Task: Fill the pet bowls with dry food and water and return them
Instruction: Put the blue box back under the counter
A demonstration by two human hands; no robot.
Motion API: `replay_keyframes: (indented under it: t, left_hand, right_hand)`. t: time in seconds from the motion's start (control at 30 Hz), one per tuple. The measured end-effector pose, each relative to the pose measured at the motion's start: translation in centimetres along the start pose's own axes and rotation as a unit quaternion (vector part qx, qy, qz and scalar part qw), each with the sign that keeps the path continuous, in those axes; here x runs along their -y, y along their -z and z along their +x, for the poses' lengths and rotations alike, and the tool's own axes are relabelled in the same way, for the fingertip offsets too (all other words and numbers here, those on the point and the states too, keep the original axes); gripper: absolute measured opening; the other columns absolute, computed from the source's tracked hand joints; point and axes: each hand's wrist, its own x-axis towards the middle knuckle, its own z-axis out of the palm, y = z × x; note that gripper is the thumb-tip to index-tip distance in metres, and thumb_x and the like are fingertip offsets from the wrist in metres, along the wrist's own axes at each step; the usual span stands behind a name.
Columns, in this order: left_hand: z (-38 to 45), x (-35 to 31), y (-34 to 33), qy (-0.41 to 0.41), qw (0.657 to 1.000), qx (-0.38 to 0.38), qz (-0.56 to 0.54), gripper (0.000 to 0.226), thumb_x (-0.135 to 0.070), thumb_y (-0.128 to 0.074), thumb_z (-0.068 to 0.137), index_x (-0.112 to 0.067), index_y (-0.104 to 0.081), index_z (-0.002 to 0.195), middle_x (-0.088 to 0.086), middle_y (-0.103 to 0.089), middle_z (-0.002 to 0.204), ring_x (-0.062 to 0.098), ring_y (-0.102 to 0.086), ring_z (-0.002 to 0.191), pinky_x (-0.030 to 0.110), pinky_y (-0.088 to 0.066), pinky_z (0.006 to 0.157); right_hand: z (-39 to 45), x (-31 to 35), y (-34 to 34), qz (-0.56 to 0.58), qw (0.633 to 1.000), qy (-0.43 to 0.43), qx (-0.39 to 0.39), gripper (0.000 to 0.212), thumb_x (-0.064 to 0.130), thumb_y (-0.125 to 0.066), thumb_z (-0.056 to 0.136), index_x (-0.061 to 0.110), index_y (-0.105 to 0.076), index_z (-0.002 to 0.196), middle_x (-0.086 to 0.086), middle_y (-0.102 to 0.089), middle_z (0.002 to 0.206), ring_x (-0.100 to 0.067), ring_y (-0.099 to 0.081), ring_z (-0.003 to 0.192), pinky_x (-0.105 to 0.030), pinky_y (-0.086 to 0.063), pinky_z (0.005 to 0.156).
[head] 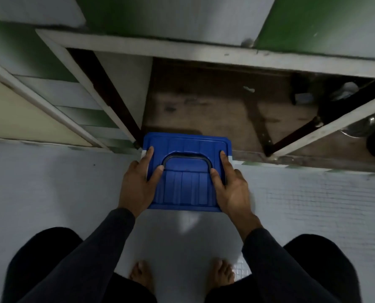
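Both hands, left hand (138,182) and right hand (230,184), grip the blue-lidded container (185,184) by its sides at the open cabinet's (204,106) near edge. Rigid, probably heavy with food; side holds suit it.

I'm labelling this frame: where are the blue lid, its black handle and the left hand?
blue lid (186,189): head view, ribbed near half.
black handle (185,157): head view, top bar.
left hand (136,184): head view, back of hand.
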Motion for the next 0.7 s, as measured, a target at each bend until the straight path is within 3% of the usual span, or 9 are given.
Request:
replay_keyframes:
  t: [0.1, 0.27, 0.5, 0.7]
  left_hand:
    - [2.2, 2.5, -2.7, -0.011, 1.0, -0.003, 0.005, 0.066, -0.051, -0.05, 0.102, -0.034, -0.028, 0.162, 0.014, -0.059, 0.129, 0.023, -0.056, 0.114, 0.027, -0.039, 0.096]
    - [5.1, 4.5, -5.2, -0.04, 0.999, -0.014, 0.001, 0.066, -0.053, -0.05, 0.103, -0.034, -0.027, 0.162, 0.011, -0.053, 0.149, 0.021, -0.05, 0.132, 0.024, -0.033, 0.107]
    - [9.1, 6.1, -6.6, -0.038, 0.999, -0.006, 0.012, 0.069, -0.061, -0.044, 0.102, -0.036, -0.023, 0.162, 0.01, -0.053, 0.149, 0.02, -0.051, 0.13, 0.023, -0.035, 0.103]
    - [13.2, 5.8, -7.1, -0.054, 0.999, -0.006, -0.002, 0.07, -0.06, -0.046, 0.1, -0.032, -0.027, 0.162, 0.007, -0.05, 0.154, 0.022, -0.049, 0.136, 0.026, -0.035, 0.106]
  right_hand:
    - [2.3, -1.8, -2.4, 0.018, 1.0, 0.009, -0.02, 0.062, 0.061, -0.042, 0.099, 0.053, -0.016, 0.154, -0.01, -0.055, 0.126, -0.026, -0.055, 0.115, -0.035, -0.045, 0.1]
    - [5.7, -3.4, -4.9, 0.027, 0.998, 0.034, -0.053, 0.062, 0.062, -0.043, 0.098, 0.052, -0.02, 0.154, -0.007, -0.058, 0.129, -0.023, -0.056, 0.118, -0.034, -0.046, 0.102]
    - [9.5, -3.1, -5.6, 0.02, 0.999, 0.028, -0.038, 0.062, 0.063, -0.042, 0.097, 0.054, -0.017, 0.153, -0.007, -0.056, 0.135, -0.026, -0.057, 0.119, -0.041, -0.047, 0.103]
    - [13.8, -2.9, -6.3, 0.034, 0.998, 0.027, -0.043, 0.064, 0.068, -0.041, 0.095, 0.057, -0.014, 0.152, -0.005, -0.055, 0.121, -0.024, -0.06, 0.107, -0.047, -0.055, 0.096]
